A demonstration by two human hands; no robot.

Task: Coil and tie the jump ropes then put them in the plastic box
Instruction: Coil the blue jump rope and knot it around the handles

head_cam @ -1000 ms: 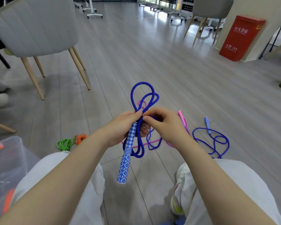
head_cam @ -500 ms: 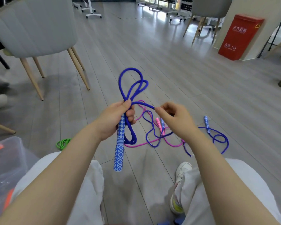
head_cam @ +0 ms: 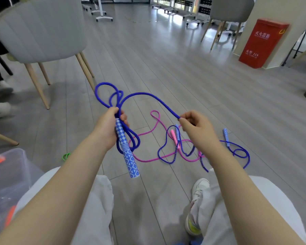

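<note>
Blue jump rope (head_cam: 145, 95) held between our hands, left hand (head_cam: 107, 127) fingers clenched around its coils and patterned handle (head_cam: 126, 149), right hand (head_cam: 195, 129) at 3 o'clock pinching the strand, plastic box (head_cam: 11, 167) at 8 o'clock.

Single head-worn view; looks forward and down, close over the hands (head_cam: 198, 128).

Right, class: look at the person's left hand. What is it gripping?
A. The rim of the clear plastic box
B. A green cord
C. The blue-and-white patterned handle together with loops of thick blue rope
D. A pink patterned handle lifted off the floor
C: the left hand clasps the blue-and-white patterned handle with loops of thick blue rope bunched above it.
</note>
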